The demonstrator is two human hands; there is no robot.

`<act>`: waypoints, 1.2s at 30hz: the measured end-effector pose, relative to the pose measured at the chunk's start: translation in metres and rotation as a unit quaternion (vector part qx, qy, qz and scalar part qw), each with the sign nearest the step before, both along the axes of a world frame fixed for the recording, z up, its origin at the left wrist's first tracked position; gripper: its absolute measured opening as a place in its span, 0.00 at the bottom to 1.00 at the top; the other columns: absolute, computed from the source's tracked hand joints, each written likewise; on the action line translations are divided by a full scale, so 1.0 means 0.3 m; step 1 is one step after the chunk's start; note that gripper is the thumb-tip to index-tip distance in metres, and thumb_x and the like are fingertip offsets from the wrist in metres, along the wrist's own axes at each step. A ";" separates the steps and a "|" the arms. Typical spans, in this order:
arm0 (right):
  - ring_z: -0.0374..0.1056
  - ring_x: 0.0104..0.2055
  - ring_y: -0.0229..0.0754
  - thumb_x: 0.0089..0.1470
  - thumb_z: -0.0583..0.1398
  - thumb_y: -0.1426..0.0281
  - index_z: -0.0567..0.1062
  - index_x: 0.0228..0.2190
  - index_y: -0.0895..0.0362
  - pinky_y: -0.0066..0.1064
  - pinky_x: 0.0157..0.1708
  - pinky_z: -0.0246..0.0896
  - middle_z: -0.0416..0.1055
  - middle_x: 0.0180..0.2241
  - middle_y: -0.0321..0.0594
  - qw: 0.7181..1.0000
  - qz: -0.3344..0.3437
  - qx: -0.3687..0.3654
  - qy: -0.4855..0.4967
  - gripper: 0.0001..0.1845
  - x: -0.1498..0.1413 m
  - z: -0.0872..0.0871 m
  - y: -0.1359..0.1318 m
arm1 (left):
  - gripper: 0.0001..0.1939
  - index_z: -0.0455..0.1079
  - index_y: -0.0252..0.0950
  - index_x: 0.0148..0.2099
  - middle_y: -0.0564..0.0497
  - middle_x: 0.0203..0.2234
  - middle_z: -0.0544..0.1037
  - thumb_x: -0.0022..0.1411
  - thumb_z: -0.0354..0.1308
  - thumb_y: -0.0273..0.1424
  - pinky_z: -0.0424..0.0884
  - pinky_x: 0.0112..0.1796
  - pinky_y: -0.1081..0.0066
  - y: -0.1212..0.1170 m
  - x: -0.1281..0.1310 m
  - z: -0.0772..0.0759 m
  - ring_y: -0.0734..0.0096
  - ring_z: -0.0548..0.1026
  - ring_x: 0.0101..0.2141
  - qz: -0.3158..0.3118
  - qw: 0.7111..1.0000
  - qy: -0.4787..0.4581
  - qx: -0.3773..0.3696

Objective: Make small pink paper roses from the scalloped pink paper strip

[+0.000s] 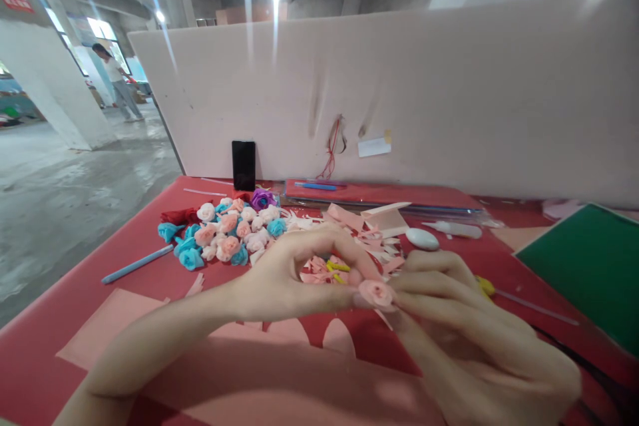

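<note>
A small pink paper rose [377, 293], its petals coiled in a spiral, is pinched between both hands above the red table. My left hand [304, 273] comes in from the left, thumb and index finger closed on the rose's left edge. My right hand [464, 319] grips the other side with its fingertips, the remaining fingers curled. Below the hands lie pink paper sheets [279, 379] and a rounded petal piece [339, 338]. Pink paper scraps [319, 269] and yellow-handled scissors [338, 267] show through the gap in my left hand.
Finished paper roses [227, 239] are heaped at the left, near a blue pen-like stick [137, 264]. A phone [244, 165] leans on the white partition [424, 93]. A white oval object [422, 238], glue bottle [456, 229] and green board [584, 266] lie right. Another person [118, 83] stands far off.
</note>
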State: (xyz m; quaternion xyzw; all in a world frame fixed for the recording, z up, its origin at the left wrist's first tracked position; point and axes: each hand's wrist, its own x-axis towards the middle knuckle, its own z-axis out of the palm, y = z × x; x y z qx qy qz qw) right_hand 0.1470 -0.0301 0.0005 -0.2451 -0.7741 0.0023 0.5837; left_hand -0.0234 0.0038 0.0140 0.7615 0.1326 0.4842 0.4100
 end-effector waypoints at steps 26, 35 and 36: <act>0.66 0.25 0.36 0.44 0.58 0.85 0.71 0.26 0.56 0.27 0.24 0.66 0.70 0.20 0.33 1.000 -0.016 0.009 -0.006 0.12 -0.029 0.026 -0.006 | 0.07 0.64 0.35 0.28 0.53 0.22 0.70 0.49 0.57 0.20 0.68 0.33 0.70 -0.018 0.014 -0.002 0.74 0.68 0.28 0.049 0.996 0.022 0.077; 0.67 0.25 0.37 0.45 0.59 0.84 0.70 0.28 0.55 0.31 0.26 0.66 0.72 0.21 0.34 0.998 -0.035 0.023 -0.047 0.12 -0.022 0.022 -0.012 | 0.09 0.60 0.35 0.28 0.56 0.21 0.66 0.47 0.54 0.17 0.66 0.33 0.72 -0.009 0.020 -0.013 0.77 0.65 0.26 0.038 0.992 0.009 0.123; 0.67 0.26 0.37 0.45 0.59 0.84 0.71 0.29 0.55 0.31 0.27 0.66 0.72 0.22 0.34 0.998 -0.041 0.020 -0.054 0.12 -0.021 0.020 -0.016 | 0.09 0.60 0.35 0.28 0.56 0.21 0.66 0.46 0.55 0.17 0.66 0.33 0.72 -0.009 0.019 -0.014 0.77 0.65 0.26 0.040 0.991 0.007 0.128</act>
